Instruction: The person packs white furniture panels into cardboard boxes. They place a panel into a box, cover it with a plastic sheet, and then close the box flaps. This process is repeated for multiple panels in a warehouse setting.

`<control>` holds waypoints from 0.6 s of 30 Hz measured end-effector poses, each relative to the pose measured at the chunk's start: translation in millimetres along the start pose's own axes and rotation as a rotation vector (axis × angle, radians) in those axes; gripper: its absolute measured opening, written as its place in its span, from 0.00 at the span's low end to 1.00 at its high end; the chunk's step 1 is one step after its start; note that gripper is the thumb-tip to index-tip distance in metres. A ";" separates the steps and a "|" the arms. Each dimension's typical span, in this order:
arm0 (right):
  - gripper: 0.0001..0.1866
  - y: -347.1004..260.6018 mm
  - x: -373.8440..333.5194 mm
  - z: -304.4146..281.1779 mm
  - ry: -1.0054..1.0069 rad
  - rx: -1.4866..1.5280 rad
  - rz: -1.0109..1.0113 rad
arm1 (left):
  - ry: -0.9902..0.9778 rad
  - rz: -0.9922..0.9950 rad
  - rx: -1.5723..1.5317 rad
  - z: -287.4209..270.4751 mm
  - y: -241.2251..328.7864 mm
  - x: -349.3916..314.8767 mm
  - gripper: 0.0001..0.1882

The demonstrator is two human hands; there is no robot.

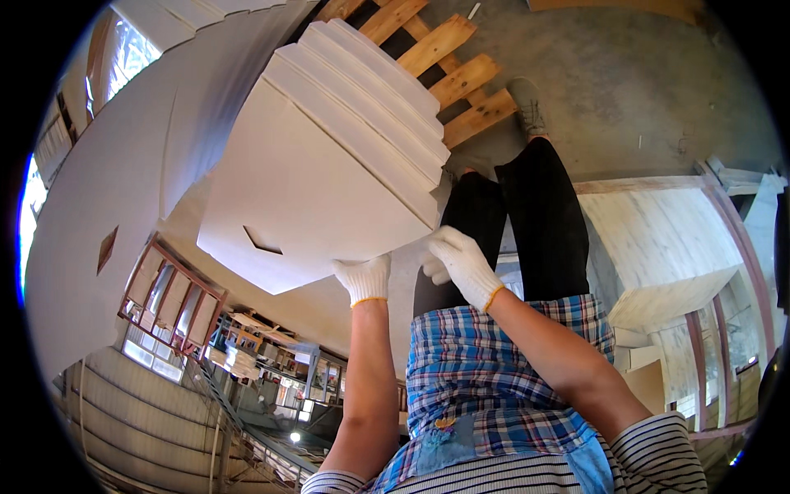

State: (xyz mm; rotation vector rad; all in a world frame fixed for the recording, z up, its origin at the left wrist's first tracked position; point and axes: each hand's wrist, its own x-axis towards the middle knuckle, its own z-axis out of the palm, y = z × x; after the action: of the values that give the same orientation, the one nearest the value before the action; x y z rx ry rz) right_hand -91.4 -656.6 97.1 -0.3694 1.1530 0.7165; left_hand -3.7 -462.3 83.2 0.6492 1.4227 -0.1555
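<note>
A stack of white folded cardboard sheets (pixel 288 173) stands in front of me, its stepped layers fanned out along the right side. The top panel has a small angular cut-out near its lower edge. My left hand (pixel 365 278), in a white knit glove, is closed on the lower edge of that panel, with its fingertips partly hidden by the cardboard. Close to the stack's lower right corner is my right hand (pixel 462 262), gloved the same way. Its fingers are curled inward, and anything inside them is hidden.
Another large white cardboard panel (pixel 99 222) with a diamond-shaped hole rises at the left. A wooden pallet (pixel 465 82) lies on the concrete floor (pixel 625 107) beyond the stack. At the right stand marble-patterned panels (pixel 658 230) with a wooden frame (pixel 728 230) beside them.
</note>
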 end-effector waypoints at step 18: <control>0.09 -35.9 1.2 -13.1 -0.097 -0.342 -0.050 | -0.118 0.074 -0.035 12.9 -34.2 -39.6 0.36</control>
State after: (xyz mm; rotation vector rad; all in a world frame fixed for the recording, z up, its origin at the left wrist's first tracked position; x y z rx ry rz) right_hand -75.7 -690.2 87.7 -0.6421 0.9260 0.8800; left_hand -15.5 -507.7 109.8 0.6532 1.2838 -0.1085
